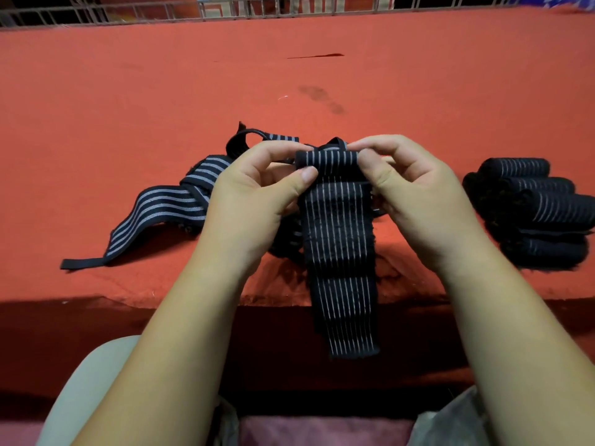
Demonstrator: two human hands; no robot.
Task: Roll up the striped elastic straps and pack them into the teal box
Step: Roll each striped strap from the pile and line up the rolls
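A black elastic strap with thin pale stripes (pixel 339 246) hangs from my hands over the table's front edge. Its top end is turned over into a small roll. My left hand (pixel 254 191) pinches the roll's left end between thumb and fingers. My right hand (pixel 409 185) pinches its right end the same way. A wider grey-and-black striped strap (pixel 167 204) lies unrolled and twisted on the table to the left, with a black loop behind it. Several rolled straps (pixel 531 214) sit stacked at the right. No teal box is in view.
The table is covered in red cloth (pixel 289 75), with dark stains near the middle. A metal wire rack (pixel 257 8) runs along the far edge. My knees show below the table's front edge.
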